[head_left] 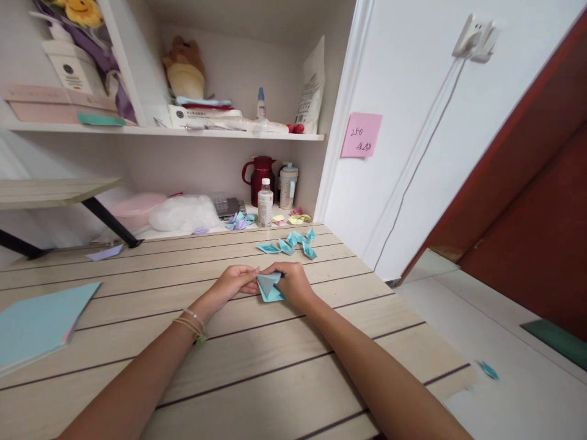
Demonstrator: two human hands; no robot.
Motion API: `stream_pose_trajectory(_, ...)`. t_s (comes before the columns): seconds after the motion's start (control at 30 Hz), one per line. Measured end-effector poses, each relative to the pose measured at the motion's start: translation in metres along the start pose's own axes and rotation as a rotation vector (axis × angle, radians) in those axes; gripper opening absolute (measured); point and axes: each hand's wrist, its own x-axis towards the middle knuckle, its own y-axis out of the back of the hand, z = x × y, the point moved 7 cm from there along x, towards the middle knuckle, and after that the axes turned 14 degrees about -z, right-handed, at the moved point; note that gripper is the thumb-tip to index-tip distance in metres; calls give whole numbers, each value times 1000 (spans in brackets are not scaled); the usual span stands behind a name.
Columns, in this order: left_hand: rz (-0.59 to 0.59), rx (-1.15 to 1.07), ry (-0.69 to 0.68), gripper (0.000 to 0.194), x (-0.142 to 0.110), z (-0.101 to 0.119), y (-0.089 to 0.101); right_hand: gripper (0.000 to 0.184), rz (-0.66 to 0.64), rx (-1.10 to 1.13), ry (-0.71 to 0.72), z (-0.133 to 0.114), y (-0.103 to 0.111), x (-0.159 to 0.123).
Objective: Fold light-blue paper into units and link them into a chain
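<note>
A partly folded sheet of light blue paper (270,288) is held between my two hands, just above the wooden table. My left hand (237,281) pinches its upper left corner between thumb and fingers. On the other side, my right hand (294,282) grips the paper's right edge, its fingers curled and partly hidden behind. A flap stands folded over on the sheet's face. Just beyond my hands lie several small folded blue paper pieces (287,245) in a loose group.
A stack of blue paper sheets (43,321) lies at the left of the table (220,391). Along the back stand a clear bottle (265,205), a dark red jug (263,177) and a light tumbler (288,186). One blue folded piece (489,370) is beyond the table's right edge.
</note>
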Motion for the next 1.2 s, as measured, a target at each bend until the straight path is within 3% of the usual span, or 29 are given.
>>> stream_pose_trajectory(0.23, -50, 63, 47, 37, 2, -3, -4, 16, -5, -144, 15, -5, 2, 0)
stream_pose_trajectory(0.37, -48, 48, 37, 33, 0, -1, -3, 20, -89, -181, 101, -14, -3, -2)
stream_pose_trajectory(0.5, -35, 14, 18, 30, -2, 2, -3, 24, -54, -165, 82, -16, -1, -4)
stream_pose_trajectory(0.63, 2, -34, -23, 28, -3, 3, -2, 29, -29, 7, 83, -9, 3, -1)
stream_pose_trajectory(0.73, 45, -63, -86, 28, -2, 5, 0, 26, -41, 193, 9, 8, 1, 3)
stream_pose_trajectory(0.87, 98, -4, -107, 30, -1, 5, 4, 25, -151, 429, -102, 27, -9, 4)
stream_pose_trajectory(1.03, 202, 158, -153, 30, -3, 6, 12, 29, -321, 733, -232, 26, -17, 0)
stream_pose_trajectory(1.2, 228, 214, -148, 30, -4, 7, 11, 29, -234, 761, -333, 33, -16, -2)
